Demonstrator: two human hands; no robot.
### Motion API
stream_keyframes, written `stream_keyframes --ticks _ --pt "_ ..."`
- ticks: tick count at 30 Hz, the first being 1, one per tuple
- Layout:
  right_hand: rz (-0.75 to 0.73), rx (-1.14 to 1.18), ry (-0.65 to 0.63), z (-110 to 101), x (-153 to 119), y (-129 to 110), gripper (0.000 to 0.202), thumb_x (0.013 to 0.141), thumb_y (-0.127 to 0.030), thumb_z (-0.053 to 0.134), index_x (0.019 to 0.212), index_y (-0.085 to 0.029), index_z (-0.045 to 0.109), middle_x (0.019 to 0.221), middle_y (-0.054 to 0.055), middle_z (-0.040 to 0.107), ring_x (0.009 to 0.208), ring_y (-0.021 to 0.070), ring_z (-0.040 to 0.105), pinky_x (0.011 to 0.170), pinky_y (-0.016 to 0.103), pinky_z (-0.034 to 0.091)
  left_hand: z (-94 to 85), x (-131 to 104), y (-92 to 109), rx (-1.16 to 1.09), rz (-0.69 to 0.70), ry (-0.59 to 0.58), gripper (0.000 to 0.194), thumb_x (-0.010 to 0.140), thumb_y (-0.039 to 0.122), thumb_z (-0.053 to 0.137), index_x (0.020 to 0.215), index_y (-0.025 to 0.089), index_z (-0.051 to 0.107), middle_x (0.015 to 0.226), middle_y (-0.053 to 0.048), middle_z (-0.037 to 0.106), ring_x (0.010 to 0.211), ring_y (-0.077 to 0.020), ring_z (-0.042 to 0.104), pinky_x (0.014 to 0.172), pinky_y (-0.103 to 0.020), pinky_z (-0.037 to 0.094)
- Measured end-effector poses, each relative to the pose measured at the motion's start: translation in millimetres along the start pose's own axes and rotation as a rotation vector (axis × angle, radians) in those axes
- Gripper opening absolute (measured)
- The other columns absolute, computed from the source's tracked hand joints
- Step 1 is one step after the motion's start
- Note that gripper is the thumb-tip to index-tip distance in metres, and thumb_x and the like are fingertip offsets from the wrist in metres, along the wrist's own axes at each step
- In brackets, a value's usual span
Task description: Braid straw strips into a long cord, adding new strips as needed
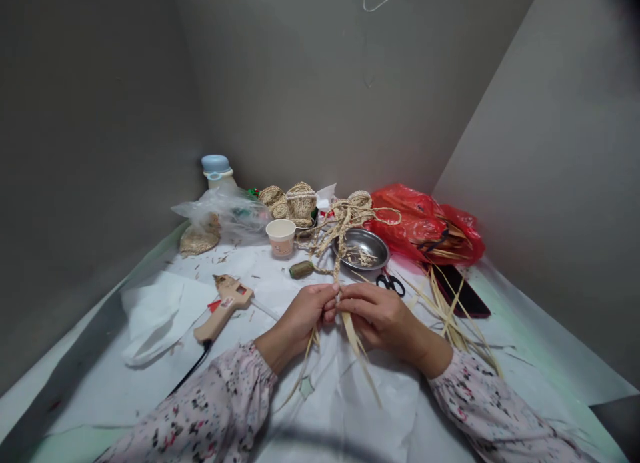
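Note:
My left hand [311, 311] and my right hand [376, 311] meet at the middle of the table, fingertips pinched together on the lower end of a straw braid [337, 266]. The braid runs away from me, past the rim of a metal bowl, into a loose tangle of braided cord. Loose flat straw strands [356, 339] hang from under my right fingers toward me. Thinner strands [301, 366] trail below my left hand. Just beyond my hands lies a green thread spool [301, 270], and black-handled scissors [391, 284] rest near my right knuckles.
A hot glue gun [225, 309] and white paper [155, 316] lie left. Behind stand a paper cup [281, 237], a metal bowl [383, 255] with straw scraps, woven straw pieces [301, 204] and a blue-lidded bottle [216, 169]. A red plastic bag [407, 219], phone [463, 293] and loose straw [453, 326] are right.

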State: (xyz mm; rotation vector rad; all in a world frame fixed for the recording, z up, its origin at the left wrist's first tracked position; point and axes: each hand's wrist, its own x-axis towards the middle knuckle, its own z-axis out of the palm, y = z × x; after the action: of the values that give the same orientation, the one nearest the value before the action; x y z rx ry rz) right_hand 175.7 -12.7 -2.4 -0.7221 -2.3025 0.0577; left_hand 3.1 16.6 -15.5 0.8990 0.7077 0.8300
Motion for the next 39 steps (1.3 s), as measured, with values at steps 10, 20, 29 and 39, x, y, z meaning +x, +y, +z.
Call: stream_keyframes --ticks 10,20,29,39 --pt "0.097 0.058 -0.022 1.9 -1.4 -1.7 0.045 0.073 0.0 0.049 0.112 -0.021 0.055 0.106 0.01 0.059 0.098 0.0217 0.058 0.083 0.037 0.051 2.3 -1.8 4.1 0.058 -0.012 0.012 0.024 0.074 0.031 0.061 0.062 0.015 0.048 0.052 0.007 0.036 0.046 -0.0049 0.032 0.046 -0.019 0.021" --pt "0.329 0.271 0.141 5.0 -0.7 -1.4 0.034 0.077 -0.001 0.047 0.105 -0.02 0.051 0.1 0.007 0.053 0.093 0.0191 0.055 0.08 0.033 0.051 1.3 -0.4 1.6 0.163 -0.009 0.052 0.019 0.073 0.029 0.058 0.062 0.016 0.048 0.05 0.006 0.039 0.043 -0.0053 0.033 0.045 -0.021 0.02" --pt "0.457 0.153 0.274 5.5 2.7 3.8 0.017 0.086 -0.013 0.049 0.099 -0.02 0.057 0.094 0.006 0.06 0.091 0.0193 0.058 0.081 0.033 0.048 4.2 -2.0 2.0 0.225 0.001 0.067 0.018 0.071 0.029 0.058 0.06 0.017 0.05 0.048 0.006 0.039 0.042 -0.0057 0.03 0.044 -0.022 0.018" --pt "0.575 0.246 0.008 4.7 5.8 1.5 0.018 0.091 -0.023 0.048 0.088 -0.018 0.066 0.079 0.002 0.066 0.074 0.0158 0.059 0.069 0.027 0.045 7.5 -6.9 4.6 0.434 0.096 0.037 0.028 0.076 0.031 0.054 0.053 0.019 0.044 0.045 0.005 0.039 0.043 -0.0074 0.031 0.046 -0.023 0.021"
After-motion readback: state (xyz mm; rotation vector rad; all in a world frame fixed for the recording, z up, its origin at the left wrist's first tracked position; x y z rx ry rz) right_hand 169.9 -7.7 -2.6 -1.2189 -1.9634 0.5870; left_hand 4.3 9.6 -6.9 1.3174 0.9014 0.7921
